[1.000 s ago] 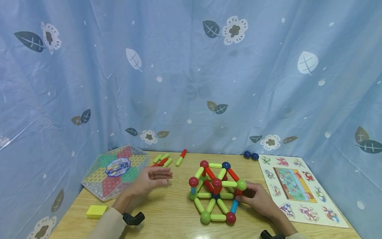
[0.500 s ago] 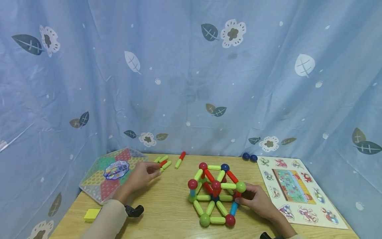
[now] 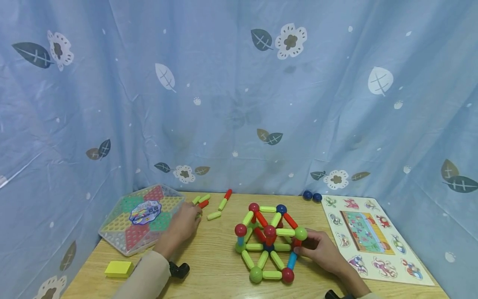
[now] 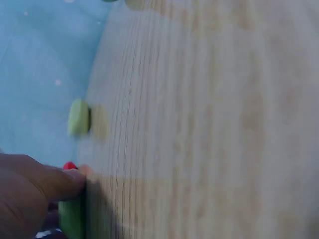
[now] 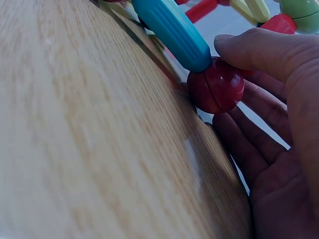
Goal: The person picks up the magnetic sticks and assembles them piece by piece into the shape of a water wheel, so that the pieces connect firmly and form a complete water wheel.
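With right hand (image 3: 324, 252), grips the ball-and-rod frame (image 3: 269, 246) at lower centre, seemingly for steadiness; with left hand (image 3: 184, 223), touches loose rods (image 3: 203, 204) left of centre; cannot tell whether grasping.

On the wooden desk (image 3: 220, 261), the multicoloured hexagonal plastic game board (image 3: 142, 218) lies along the left edge. Before it, also near this edge, is the yellow rectangular block (image 3: 119, 269). Right of the board, toward the back edge, lie the loose light-green and red plastic rods (image 3: 203, 204); the left hand (image 3: 186, 222) is at their front left side. The frame of multicoloured rods and balls (image 3: 269, 247) stands right of the middle, with the right hand (image 3: 323, 251) at its right side. Behind it, two dark-blue balls (image 3: 312, 195) lie by the back edge, just beside the cream rectangular puzzle board (image 3: 405, 265), which lies along the right edge.
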{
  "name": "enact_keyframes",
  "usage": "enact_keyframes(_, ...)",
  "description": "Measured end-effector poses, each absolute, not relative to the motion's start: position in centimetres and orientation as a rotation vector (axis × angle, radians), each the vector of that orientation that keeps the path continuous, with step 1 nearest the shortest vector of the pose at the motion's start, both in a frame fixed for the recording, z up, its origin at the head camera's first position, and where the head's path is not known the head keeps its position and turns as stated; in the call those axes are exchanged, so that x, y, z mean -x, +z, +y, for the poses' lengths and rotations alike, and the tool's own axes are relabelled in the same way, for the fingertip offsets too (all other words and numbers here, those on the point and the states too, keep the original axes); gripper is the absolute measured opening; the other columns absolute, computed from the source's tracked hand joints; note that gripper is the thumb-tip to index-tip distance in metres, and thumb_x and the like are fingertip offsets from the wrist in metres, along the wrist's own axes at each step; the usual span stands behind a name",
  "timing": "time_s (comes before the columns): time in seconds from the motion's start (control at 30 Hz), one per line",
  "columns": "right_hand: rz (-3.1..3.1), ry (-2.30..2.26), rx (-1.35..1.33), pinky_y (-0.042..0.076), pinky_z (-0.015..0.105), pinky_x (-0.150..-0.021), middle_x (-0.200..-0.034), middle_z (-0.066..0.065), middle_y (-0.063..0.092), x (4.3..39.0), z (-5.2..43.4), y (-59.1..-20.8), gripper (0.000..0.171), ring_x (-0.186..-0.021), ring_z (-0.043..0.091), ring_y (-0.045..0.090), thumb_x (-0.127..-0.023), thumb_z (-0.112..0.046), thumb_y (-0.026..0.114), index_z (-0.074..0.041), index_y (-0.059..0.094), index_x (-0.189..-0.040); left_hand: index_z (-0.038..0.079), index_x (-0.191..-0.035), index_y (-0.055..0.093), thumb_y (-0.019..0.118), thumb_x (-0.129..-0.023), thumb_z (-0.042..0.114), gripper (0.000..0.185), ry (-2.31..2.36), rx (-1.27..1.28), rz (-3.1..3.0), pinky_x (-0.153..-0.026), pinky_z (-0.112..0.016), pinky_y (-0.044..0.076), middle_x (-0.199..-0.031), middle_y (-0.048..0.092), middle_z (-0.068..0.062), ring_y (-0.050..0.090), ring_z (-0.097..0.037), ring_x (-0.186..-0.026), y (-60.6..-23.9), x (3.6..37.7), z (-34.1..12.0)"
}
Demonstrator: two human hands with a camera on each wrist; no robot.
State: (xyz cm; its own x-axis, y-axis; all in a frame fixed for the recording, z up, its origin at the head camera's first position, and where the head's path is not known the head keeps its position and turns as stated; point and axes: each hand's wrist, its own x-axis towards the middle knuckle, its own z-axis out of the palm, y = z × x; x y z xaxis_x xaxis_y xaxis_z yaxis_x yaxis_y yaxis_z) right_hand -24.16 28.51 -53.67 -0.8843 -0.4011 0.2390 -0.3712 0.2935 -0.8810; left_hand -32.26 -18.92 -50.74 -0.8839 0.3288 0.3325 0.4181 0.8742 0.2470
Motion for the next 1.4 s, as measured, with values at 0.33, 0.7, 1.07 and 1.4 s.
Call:
enact_keyframes(0.33,2.531,-1.683,0.731,0.060,0.024,-0.097,-0.127,0.018,0.077,24.2,29.0,-53.9,0.028,-0.113,0.008,0.075,-0.098,-0.009,0.082,-0.004,0.077,-0.126,0.005,-0.121,0.082,0.079,-0.101,0.010,0.020,-1.070,0.536,-2.742,-0.083,-0.036,0.063,-0.109,0.081,-0.007,0.076,-0.021,-0.097,-49.8,29.0,-18.2)
enact_keyframes(0.7,2.540,-1.677,0.719,0.059,0.024,-0.098,-0.129,0.016,0.077,24.2,29.0,-54.0,0.031,-0.115,0.007,0.075,-0.098,-0.011,0.082,-0.007,0.078,-0.128,-0.004,-0.141,0.070,0.072,-0.107,0.016,0.038,-2.120,0.700,-2.316,-0.098,-0.023,0.060,-0.140,0.070,-0.029,0.073,-0.005,-0.114,-46.1,25.5,-13.5)
enact_keyframes(1.07,2.532,-1.669,0.708,0.059,0.024,-0.099,-0.128,0.015,0.077,24.3,28.6,-53.9,0.029,-0.115,0.007,0.074,-0.098,-0.013,0.082,-0.008,0.078,-0.126,0.001,-0.126,0.079,0.079,-0.101,0.010,0.026,-1.695,1.105,-2.181,-0.068,-0.022,0.054,-0.114,0.081,-0.009,0.062,-0.008,-0.078,-44.9,24.0,-6.7)
enact_keyframes(1.4,2.525,-1.664,0.715,0.059,0.024,-0.100,-0.129,0.014,0.077,24.3,28.5,-53.7,0.027,-0.117,0.007,0.074,-0.098,-0.013,0.082,-0.010,0.079,-0.125,0.013,-0.124,0.082,0.088,-0.092,0.008,0.032,-1.089,1.085,-2.329,-0.106,-0.047,0.055,-0.119,0.082,0.002,0.075,-0.015,-0.114,-45.4,23.8,-5.2)
